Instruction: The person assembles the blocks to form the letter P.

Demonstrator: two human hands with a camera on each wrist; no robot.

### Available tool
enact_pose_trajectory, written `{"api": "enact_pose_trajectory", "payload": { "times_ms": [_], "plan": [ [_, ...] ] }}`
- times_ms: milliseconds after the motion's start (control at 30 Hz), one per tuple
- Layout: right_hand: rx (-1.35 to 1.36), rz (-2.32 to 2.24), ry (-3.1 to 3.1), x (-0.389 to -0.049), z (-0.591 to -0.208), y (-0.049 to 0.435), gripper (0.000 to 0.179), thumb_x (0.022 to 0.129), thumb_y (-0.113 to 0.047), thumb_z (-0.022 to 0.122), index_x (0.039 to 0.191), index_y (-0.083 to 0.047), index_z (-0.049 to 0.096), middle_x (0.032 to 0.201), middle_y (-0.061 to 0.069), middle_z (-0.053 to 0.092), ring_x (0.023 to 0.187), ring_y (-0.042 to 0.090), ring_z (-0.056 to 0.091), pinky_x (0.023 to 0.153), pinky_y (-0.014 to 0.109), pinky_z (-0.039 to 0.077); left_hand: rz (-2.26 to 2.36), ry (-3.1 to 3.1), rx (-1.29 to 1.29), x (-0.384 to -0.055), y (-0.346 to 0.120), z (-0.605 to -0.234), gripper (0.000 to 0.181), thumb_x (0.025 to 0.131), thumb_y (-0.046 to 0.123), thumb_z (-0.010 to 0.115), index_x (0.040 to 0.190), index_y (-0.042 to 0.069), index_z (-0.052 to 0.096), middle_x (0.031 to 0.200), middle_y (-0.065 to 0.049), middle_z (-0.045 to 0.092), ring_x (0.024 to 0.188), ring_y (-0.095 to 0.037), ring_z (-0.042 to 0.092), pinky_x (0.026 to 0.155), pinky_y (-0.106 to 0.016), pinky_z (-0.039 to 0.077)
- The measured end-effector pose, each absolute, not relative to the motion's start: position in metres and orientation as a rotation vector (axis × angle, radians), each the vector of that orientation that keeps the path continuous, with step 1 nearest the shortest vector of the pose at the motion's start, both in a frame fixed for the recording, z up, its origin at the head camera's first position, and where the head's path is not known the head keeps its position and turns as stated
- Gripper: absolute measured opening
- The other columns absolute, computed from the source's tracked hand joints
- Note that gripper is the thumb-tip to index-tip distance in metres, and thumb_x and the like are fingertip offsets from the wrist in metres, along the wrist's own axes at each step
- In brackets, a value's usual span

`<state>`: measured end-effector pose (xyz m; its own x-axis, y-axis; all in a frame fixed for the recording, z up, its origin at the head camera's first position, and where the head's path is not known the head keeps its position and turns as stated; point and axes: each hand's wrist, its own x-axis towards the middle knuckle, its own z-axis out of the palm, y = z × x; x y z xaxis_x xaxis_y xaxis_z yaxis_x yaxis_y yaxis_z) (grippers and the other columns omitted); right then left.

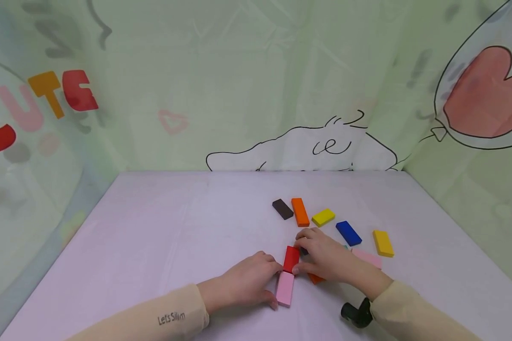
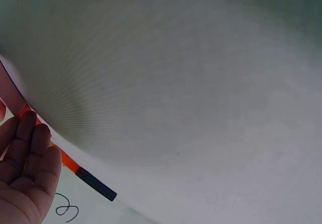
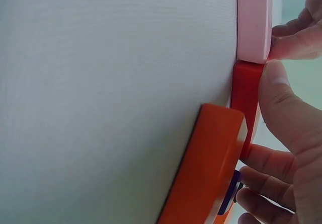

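A pink block (image 1: 285, 290) and a red block (image 1: 292, 258) lie end to end on the table, touching. My left hand (image 1: 249, 282) holds the pink block from its left side, thumb by its near end and fingertips by the joint with the red one. On the red block's right side my right hand (image 1: 326, 255) grips it, the thumb close to the joint and the index finger at its far end. The right wrist view shows the red block (image 3: 246, 90) butted against the pink block (image 3: 254, 22). Under the right hand, an orange block (image 1: 316, 278) and a dark block are partly hidden.
Beyond the hands lie a dark brown block (image 1: 283, 209), an orange block (image 1: 300, 212), a yellow block (image 1: 323, 217) and a blue block (image 1: 348, 233). Another yellow block (image 1: 383, 243) and a pink block (image 1: 368, 258) are at the right. A black wrist device (image 1: 357, 313) sits at the right sleeve.
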<state>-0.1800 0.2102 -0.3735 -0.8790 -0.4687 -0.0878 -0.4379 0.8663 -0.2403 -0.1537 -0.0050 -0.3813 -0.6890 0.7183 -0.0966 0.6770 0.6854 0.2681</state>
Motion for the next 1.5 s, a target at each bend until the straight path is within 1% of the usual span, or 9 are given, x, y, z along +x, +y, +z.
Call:
{"api": "enact_pose_trajectory", "payload": {
  "times_ms": [433,667,867,967,1100,1200,1300,1400,1500],
  "plan": [
    [-0.721,-0.357,2.881,-0.1790,-0.3743,0.2083,0.048,0.083,-0.038,0.084,0.117,-0.007,0.071,0.126,0.012,0.062,0.121,0.029,0.057,0.099,0.045,0.058,0.308,2.735,1.118,-0.1538,-0.0041,-0.3809,0.052,0.074,0.036,0.093,0.118,0.015,0.076,0.102,0.005,0.074,0.092,-0.007,0.057,0.084,-0.015,0.052],
    [-0.713,-0.322,2.927,-0.1771,-0.3765,0.2126,0.044,0.081,-0.033,0.087,0.115,-0.008,0.074,0.124,0.010,0.064,0.121,0.029,0.058,0.099,0.045,0.058,0.307,2.717,1.080,-0.1542,-0.0037,-0.3798,0.056,0.074,0.039,0.092,0.123,0.017,0.075,0.107,0.005,0.074,0.096,-0.007,0.058,0.089,-0.016,0.054],
    [-0.777,-0.339,2.965,-0.1743,-0.3799,0.2148,0.047,0.078,-0.033,0.089,0.115,-0.007,0.076,0.120,0.009,0.065,0.119,0.028,0.058,0.097,0.042,0.059,0.293,2.727,1.111,-0.1538,-0.0036,-0.3804,0.051,0.076,0.041,0.091,0.119,0.017,0.077,0.105,0.004,0.073,0.093,-0.007,0.058,0.086,-0.015,0.053],
    [-0.784,-0.345,2.983,-0.1734,-0.3804,0.2141,0.047,0.077,-0.033,0.090,0.113,-0.006,0.077,0.115,0.007,0.065,0.115,0.025,0.058,0.093,0.039,0.061,0.287,2.735,1.133,-0.1538,-0.0036,-0.3813,0.049,0.076,0.041,0.091,0.117,0.017,0.078,0.103,0.004,0.073,0.092,-0.006,0.058,0.084,-0.014,0.052],
    [-0.765,-0.319,3.009,-0.1734,-0.3802,0.2121,0.047,0.075,-0.035,0.091,0.111,-0.008,0.079,0.105,0.004,0.063,0.107,0.020,0.055,0.084,0.031,0.061,0.291,2.730,1.145,-0.1549,-0.0029,-0.3817,0.046,0.075,0.040,0.091,0.113,0.018,0.079,0.099,0.004,0.072,0.090,-0.005,0.056,0.083,-0.014,0.052],
    [-0.731,-0.322,3.006,-0.1738,-0.3792,0.2103,0.047,0.074,-0.036,0.091,0.111,-0.008,0.079,0.098,0.001,0.061,0.101,0.016,0.052,0.075,0.023,0.058,0.296,2.727,1.153,-0.1556,-0.0024,-0.3813,0.043,0.075,0.040,0.091,0.110,0.018,0.080,0.096,0.005,0.071,0.088,-0.004,0.055,0.081,-0.014,0.050],
    [-0.673,-0.367,2.969,-0.1747,-0.3773,0.2088,0.047,0.074,-0.034,0.091,0.112,-0.009,0.080,0.095,0.001,0.061,0.097,0.014,0.051,0.070,0.018,0.054,0.306,2.724,1.168,-0.1555,-0.0024,-0.3811,0.041,0.074,0.039,0.092,0.107,0.018,0.081,0.094,0.005,0.070,0.087,-0.004,0.054,0.080,-0.014,0.049],
    [-0.603,-0.435,2.911,-0.1763,-0.3757,0.2076,0.047,0.075,-0.030,0.091,0.115,-0.008,0.079,0.095,0.000,0.064,0.092,0.012,0.053,0.068,0.016,0.052,0.317,2.726,1.182,-0.1547,-0.0027,-0.3805,0.039,0.074,0.039,0.092,0.104,0.018,0.081,0.091,0.005,0.069,0.086,-0.003,0.053,0.079,-0.014,0.048],
    [-0.533,-0.500,2.859,-0.1766,-0.3754,0.2059,0.049,0.076,-0.027,0.090,0.119,-0.007,0.077,0.095,0.001,0.068,0.087,0.010,0.057,0.070,0.018,0.054,0.333,2.721,1.159,-0.1540,-0.0025,-0.3805,0.039,0.074,0.038,0.092,0.105,0.017,0.081,0.093,0.005,0.069,0.086,-0.003,0.053,0.080,-0.013,0.049]
  ]
}}
